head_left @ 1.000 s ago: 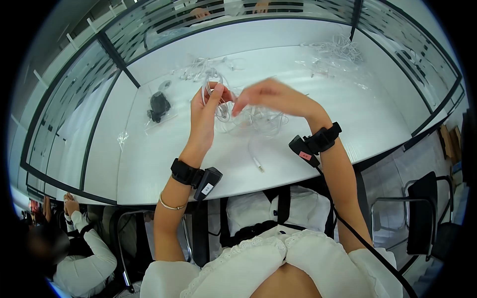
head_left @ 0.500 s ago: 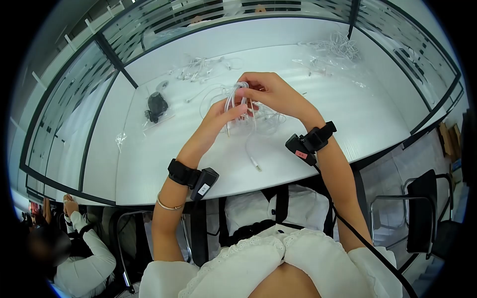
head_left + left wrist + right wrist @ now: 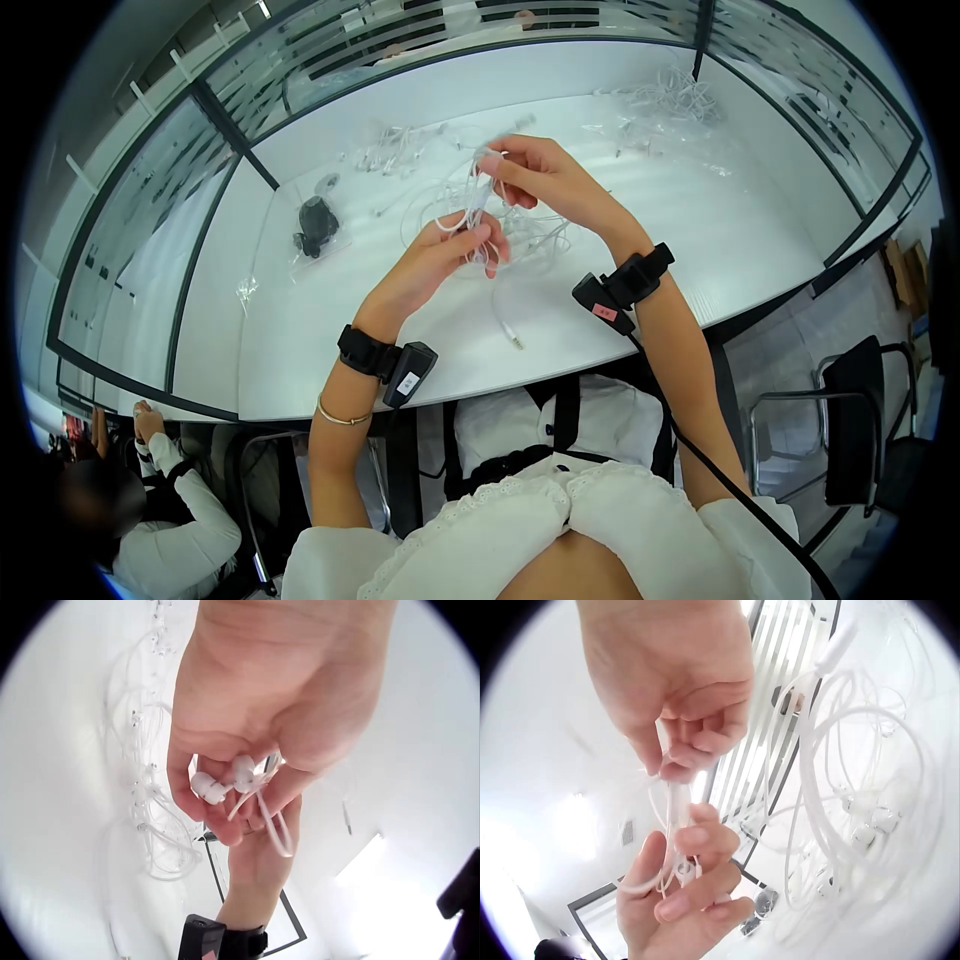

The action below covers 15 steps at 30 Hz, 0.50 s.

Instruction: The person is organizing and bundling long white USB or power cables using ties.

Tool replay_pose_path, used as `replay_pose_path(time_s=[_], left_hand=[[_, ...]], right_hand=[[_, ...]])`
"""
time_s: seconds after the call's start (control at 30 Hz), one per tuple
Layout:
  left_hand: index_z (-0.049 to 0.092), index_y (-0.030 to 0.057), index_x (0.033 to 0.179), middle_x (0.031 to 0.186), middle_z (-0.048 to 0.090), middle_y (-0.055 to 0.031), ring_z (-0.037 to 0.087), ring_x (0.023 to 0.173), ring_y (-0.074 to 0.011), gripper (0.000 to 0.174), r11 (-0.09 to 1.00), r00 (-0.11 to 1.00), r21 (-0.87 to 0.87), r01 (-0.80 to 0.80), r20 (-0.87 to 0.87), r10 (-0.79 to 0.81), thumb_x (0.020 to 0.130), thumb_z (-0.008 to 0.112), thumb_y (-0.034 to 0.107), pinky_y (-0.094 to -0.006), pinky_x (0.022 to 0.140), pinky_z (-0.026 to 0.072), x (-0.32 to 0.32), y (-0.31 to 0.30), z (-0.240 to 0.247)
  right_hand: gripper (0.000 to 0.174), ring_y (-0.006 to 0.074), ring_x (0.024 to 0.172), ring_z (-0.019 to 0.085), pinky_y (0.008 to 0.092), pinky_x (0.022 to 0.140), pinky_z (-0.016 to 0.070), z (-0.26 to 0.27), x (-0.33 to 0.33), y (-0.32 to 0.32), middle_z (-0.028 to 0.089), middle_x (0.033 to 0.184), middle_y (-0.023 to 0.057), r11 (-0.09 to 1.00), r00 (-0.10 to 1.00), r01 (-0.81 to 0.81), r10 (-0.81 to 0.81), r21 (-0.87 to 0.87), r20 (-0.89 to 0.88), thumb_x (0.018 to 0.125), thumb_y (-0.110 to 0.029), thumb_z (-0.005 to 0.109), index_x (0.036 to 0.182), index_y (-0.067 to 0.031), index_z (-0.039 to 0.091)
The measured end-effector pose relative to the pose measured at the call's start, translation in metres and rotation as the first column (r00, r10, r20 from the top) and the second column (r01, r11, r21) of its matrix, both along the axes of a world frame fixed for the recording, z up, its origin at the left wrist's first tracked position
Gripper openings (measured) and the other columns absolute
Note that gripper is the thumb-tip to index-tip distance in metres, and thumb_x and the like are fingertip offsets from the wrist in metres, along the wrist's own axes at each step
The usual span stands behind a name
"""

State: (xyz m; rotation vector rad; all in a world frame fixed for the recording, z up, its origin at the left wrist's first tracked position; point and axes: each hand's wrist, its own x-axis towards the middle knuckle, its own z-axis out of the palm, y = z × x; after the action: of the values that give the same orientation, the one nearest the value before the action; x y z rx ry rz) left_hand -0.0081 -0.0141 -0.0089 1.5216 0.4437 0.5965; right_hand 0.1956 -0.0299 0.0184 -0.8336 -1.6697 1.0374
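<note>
White earphones with a coiled white cable (image 3: pixel 479 196) hang between both hands above the table. In the left wrist view, two white earbuds (image 3: pixel 209 788) lie within the curled fingers of my left hand (image 3: pixel 281 682), which holds the cable. Above it, my right hand (image 3: pixel 671 675) pinches the upper part of the bundle between thumb and fingers. In the head view, my left hand (image 3: pixel 440 255) is lower and nearer the body than my right hand (image 3: pixel 560 185). A loose cable end with a plug (image 3: pixel 516 341) lies near the table's front.
Behind the hands lie more tangled white cables (image 3: pixel 545 235). A black object in a plastic bag (image 3: pixel 317 225) sits at the left, white cables (image 3: pixel 390 150) at the back left, a cable heap (image 3: pixel 680 95) at the back right. Glass-topped partitions (image 3: pixel 590 50) border the table (image 3: pixel 700 270).
My right hand crossed to the cable held in my left, and the two came together. Since then my right has shifted up slightly and my left down, with cable between them.
</note>
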Motion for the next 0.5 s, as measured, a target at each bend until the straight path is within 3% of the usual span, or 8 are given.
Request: replay_pose_path(time_s=[0.07, 0.1, 0.2, 0.23, 0.37, 0.47, 0.5], left_hand=[[0.053, 0.0072, 0.106, 0.088, 0.062, -0.0068, 0.056, 0.073, -0.0115, 0.026, 0.998, 0.998, -0.019, -0.054, -0.035, 0.054, 0.093, 0.053, 0.03, -0.029, 0.074, 0.0489, 0.005, -0.005, 0.001], [0.046, 0.0067, 0.12, 0.09, 0.063, -0.0078, 0.057, 0.07, -0.0103, 0.039, 0.998, 0.997, 0.011, -0.058, -0.051, 0.058, 0.091, 0.057, 0.03, -0.026, 0.064, 0.0489, 0.005, -0.004, 0.003], [0.045, 0.0049, 0.125, 0.092, 0.064, -0.0092, 0.058, 0.064, -0.0105, 0.046, 0.986, 0.985, -0.023, -0.167, -0.057, 0.165, 0.089, 0.06, 0.029, -0.0237, 0.056, 0.0472, 0.003, -0.002, 0.008], [0.043, 0.0044, 0.128, 0.09, 0.065, -0.0101, 0.057, 0.058, -0.0101, 0.048, 0.974, 0.974, -0.005, -0.226, -0.029, 0.226, 0.088, 0.059, 0.023, -0.0218, 0.05, 0.045, 0.002, 0.0, 0.006], [0.046, 0.0058, 0.128, 0.088, 0.064, -0.008, 0.053, 0.058, -0.0066, 0.043, 0.888, 0.925, 0.309, -0.341, -0.057, 0.376, 0.089, 0.053, 0.021, -0.0198, 0.05, 0.0409, -0.011, 0.037, 0.019], [0.049, 0.0066, 0.125, 0.09, 0.065, -0.0071, 0.055, 0.061, -0.0069, 0.041, 0.81, 0.887, 0.453, -0.372, -0.083, 0.454, 0.088, 0.054, 0.022, -0.0202, 0.053, 0.0416, -0.027, 0.118, 0.025], [0.049, 0.0072, 0.125, 0.096, 0.064, -0.0105, 0.057, 0.068, -0.0107, 0.041, 0.754, 0.861, 0.541, -0.372, -0.103, 0.498, 0.087, 0.055, 0.021, -0.022, 0.057, 0.0439, -0.023, 0.138, 0.031]], right_hand=[[0.026, 0.0036, 0.053, 0.041, 0.0184, 0.05, 0.032, -0.001, -0.001, -0.002, 0.049, 0.061, -0.0033, 1.0, 0.997, 0.0, -0.001, 0.007, 0.071, 0.093, -0.03, 0.053, 0.094, -0.0049, 0.06], [0.029, 0.0045, 0.054, 0.042, 0.0191, 0.05, 0.0326, 0.0, -0.001, -0.003, 0.05, 0.061, -0.0026, 1.0, 0.994, 0.011, -0.011, -0.001, 0.112, 0.094, -0.033, 0.052, 0.096, -0.005, 0.061], [0.034, 0.0056, 0.056, 0.043, 0.0202, 0.05, 0.0334, -0.01, 0.003, 0.003, 0.052, 0.064, -0.0011, 0.998, 0.978, 0.053, -0.047, -0.021, 0.204, 0.093, -0.036, 0.053, 0.103, -0.0046, 0.06], [0.046, 0.0084, 0.06, 0.049, 0.0229, 0.052, 0.0379, -0.009, 0.004, 0.0, 0.056, 0.073, 0.0025, 0.993, 0.962, 0.094, -0.072, -0.072, 0.264, 0.09, -0.042, 0.055, 0.117, -0.0053, 0.054], [0.06, 0.0158, 0.07, 0.058, 0.0283, 0.061, 0.0459, -0.023, 0.011, 0.009, 0.06, 0.089, 0.0096, 0.97, 0.92, 0.239, -0.215, -0.034, 0.327, 0.087, -0.045, 0.057, 0.13, -0.0062, 0.042], [0.057, 0.0187, 0.071, 0.06, 0.0306, 0.064, 0.0474, -0.037, 0.019, 0.019, 0.06, 0.094, 0.0112, 0.959, 0.858, 0.28, -0.266, 0.036, 0.44, 0.087, -0.039, 0.057, 0.13, -0.0052, 0.042], [0.055, 0.0191, 0.07, 0.061, 0.0308, 0.066, 0.0477, -0.037, 0.018, 0.019, 0.06, 0.096, 0.011, 0.957, 0.866, 0.288, -0.256, -0.01, 0.43, 0.086, -0.036, 0.057, 0.13, -0.0048, 0.043]])
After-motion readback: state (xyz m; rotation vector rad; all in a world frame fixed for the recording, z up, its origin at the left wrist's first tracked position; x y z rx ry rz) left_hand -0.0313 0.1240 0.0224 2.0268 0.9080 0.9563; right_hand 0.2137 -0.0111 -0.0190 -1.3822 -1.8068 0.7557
